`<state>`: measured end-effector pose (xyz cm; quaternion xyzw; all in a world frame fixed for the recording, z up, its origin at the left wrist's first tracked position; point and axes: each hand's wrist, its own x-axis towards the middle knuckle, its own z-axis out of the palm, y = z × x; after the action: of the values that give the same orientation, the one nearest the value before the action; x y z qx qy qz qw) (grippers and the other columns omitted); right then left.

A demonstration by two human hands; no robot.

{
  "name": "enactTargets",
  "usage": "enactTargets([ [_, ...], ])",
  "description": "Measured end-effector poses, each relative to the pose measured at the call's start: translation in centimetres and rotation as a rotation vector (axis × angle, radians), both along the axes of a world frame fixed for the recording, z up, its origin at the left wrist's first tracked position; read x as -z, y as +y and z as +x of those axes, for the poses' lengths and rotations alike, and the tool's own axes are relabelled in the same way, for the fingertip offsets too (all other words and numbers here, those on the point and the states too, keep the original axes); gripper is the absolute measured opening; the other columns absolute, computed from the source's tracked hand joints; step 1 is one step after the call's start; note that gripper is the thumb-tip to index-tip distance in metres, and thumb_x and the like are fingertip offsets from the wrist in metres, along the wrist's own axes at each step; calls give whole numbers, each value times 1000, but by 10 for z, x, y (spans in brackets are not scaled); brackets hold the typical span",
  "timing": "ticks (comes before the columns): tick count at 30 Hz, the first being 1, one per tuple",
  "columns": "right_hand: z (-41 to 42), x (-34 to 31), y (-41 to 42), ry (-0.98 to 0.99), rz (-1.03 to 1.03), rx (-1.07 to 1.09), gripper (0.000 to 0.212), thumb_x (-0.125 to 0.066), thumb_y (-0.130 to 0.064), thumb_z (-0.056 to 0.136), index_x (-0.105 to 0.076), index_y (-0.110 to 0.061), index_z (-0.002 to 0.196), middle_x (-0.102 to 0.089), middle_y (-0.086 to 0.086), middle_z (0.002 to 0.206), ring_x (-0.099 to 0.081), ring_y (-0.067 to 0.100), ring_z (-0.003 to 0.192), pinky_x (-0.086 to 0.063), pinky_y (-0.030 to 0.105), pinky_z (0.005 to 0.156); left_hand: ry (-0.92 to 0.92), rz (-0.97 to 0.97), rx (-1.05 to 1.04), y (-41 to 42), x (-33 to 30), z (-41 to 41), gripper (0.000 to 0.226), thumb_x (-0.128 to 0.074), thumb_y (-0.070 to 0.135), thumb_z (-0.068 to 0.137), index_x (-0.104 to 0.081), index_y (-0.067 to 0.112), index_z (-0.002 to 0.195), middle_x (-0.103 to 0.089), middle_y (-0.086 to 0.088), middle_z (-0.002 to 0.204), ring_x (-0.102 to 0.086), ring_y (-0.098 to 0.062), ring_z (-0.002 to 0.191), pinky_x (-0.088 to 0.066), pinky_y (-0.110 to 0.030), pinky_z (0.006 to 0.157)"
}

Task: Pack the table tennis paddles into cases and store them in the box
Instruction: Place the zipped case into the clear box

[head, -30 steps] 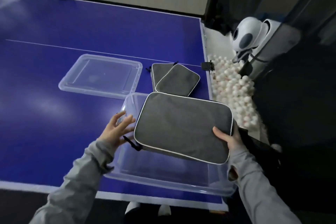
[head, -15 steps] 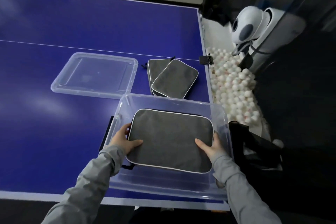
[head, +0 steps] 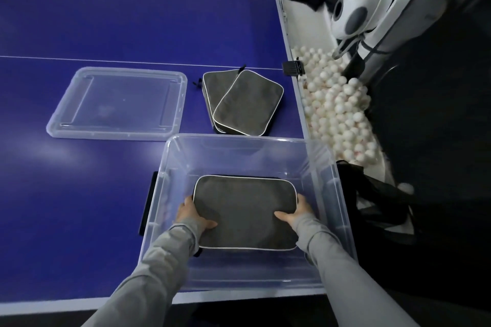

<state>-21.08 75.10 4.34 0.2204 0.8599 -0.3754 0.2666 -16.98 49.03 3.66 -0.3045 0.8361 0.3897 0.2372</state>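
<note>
1 case (head: 244, 210) in box (head: 239, 148), 2 cases (head: 244, 103) outside, 1 lid (head: 117, 103)

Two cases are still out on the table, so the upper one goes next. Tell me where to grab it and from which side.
Take the upper case by its two long piped edges, one hand per side, coming from above. It lies tilted across the lower case, so its edges sit raised and free. That would likely match how the left hand and right hand hold the case in the box.
</note>
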Motion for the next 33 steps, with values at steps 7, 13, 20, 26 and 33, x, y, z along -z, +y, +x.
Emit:
enactTargets([
  [7,2,7,-3,-6,54,4,92,-81,-16,67,-28,-11,142,-41,11,142,-40,25,131,-31,31,111,-59,-96,41,5,6,0,94,-86,25,60,-33,7,135,-45,-16,136,-42,-29,129,-34,-33,101],
  [13,4,12,-7,-66,159,-119,102,-75,-24,75,-5,-10,148,-17,14,153,-19,24,142,-20,30,116,-91,-158,96,8,3,-1,96,-85,33,61,-31,11,138,-37,-12,140,-40,-29,130,-33,-40,104],
  [20,6,11,-9,-90,202,-145,105,-73,-26,77,2,-12,148,-14,15,153,-20,27,142,-20,33,116,-110,-139,120,3,3,2,93,-84,37,61,-34,11,135,-40,-13,134,-45,-31,125,-34,-39,105],
  [26,6,5,-6,-89,226,-185,99,-70,-26,80,0,-12,148,-13,15,154,-20,26,142,-19,31,115,-106,-54,94,4,-1,1,103,-80,36,68,-17,9,145,-35,-18,139,-41,-32,129,-33,-38,109],
  [33,5,-10,-6,51,324,-339,85,-61,-28,86,-4,-12,148,-13,10,152,-18,24,142,-17,28,114,5,-232,340,9,-17,-5,96,-64,39,82,-2,5,148,-16,-14,152,-21,-31,140,-20,-34,115],
])
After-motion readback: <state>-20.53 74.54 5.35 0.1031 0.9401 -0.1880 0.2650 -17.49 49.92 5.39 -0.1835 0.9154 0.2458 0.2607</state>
